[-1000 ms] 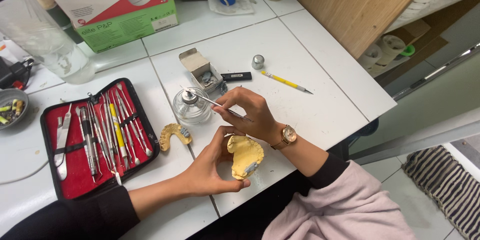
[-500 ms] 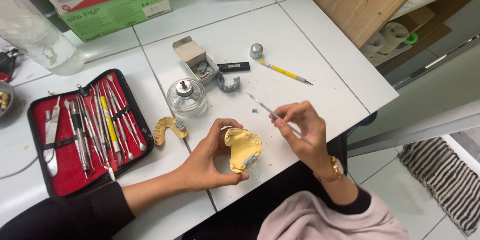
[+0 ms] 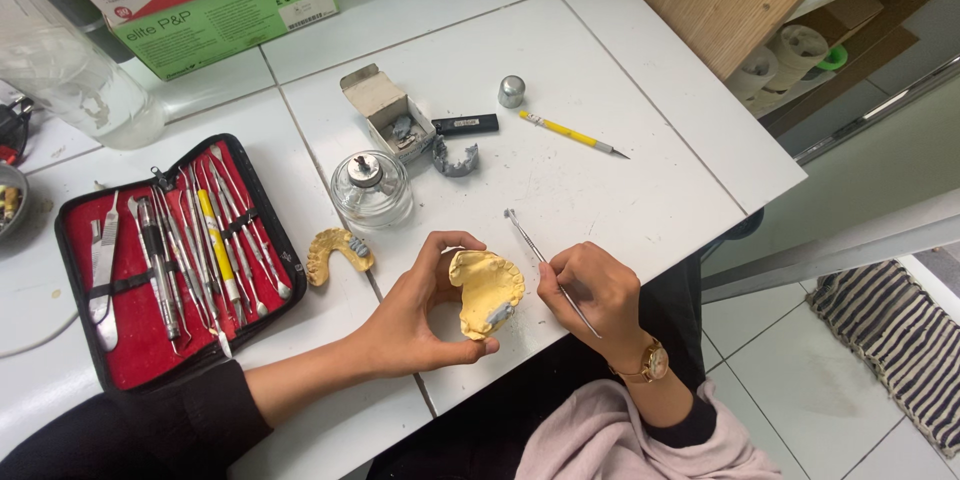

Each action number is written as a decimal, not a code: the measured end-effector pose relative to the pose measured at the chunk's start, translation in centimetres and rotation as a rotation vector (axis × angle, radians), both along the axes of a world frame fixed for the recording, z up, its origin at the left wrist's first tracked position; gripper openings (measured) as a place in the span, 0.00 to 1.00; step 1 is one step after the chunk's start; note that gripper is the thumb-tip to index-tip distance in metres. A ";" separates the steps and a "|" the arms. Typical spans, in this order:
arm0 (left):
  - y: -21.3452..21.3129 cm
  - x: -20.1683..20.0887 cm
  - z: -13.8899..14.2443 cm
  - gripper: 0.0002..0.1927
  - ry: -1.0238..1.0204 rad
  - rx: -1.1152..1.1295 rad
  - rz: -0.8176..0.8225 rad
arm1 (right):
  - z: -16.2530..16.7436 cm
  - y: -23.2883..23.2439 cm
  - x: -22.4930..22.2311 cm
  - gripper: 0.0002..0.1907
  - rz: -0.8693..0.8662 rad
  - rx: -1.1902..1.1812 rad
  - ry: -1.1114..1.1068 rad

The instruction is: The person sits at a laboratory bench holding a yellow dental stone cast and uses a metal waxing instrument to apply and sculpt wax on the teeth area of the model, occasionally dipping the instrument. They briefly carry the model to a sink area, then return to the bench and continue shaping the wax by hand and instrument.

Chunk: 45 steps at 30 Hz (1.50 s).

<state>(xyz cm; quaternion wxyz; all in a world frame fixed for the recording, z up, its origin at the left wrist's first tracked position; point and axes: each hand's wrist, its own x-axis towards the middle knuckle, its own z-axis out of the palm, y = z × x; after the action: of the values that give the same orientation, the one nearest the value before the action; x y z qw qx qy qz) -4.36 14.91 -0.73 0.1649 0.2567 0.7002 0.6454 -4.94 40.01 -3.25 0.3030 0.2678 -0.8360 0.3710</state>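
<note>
Desk (image 3: 620,70) space is shared: a yellow plaster cast (image 3: 487,291) is cupped above it in the closed left hand (image 3: 418,315); beside it, the right hand (image 3: 592,292) is closed around a slim metal instrument (image 3: 548,266). Grey wax, seemingly soft, could be gouged by a slip.

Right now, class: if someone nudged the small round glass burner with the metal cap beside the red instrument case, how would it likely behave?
The small round glass burner looks squat and wide-based, so it would probably slide rather than tip. Its smooth glass sits on the glossy white table, so it may skid easily. Being glass, it is likely fragile if knocked off the edge.
</note>
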 end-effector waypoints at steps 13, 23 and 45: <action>0.0 -0.1 -0.2 0.46 0.015 -0.017 -0.006 | -0.2 0.0 -0.4 0.16 -0.001 0.041 0.001; 0.2 -0.1 0.0 0.46 0.027 -0.020 0.003 | -0.2 0.2 -0.6 0.15 0.005 0.022 0.006; 0.3 -0.2 0.2 0.46 0.013 -0.020 -0.006 | -1.1 0.9 -0.3 0.14 -0.028 0.002 0.015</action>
<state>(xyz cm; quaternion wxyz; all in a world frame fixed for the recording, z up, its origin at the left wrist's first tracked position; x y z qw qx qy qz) -4.53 15.21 -0.56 0.1649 0.2612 0.7068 0.6364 -5.25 40.90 -4.38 0.3140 0.2591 -0.8379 0.3637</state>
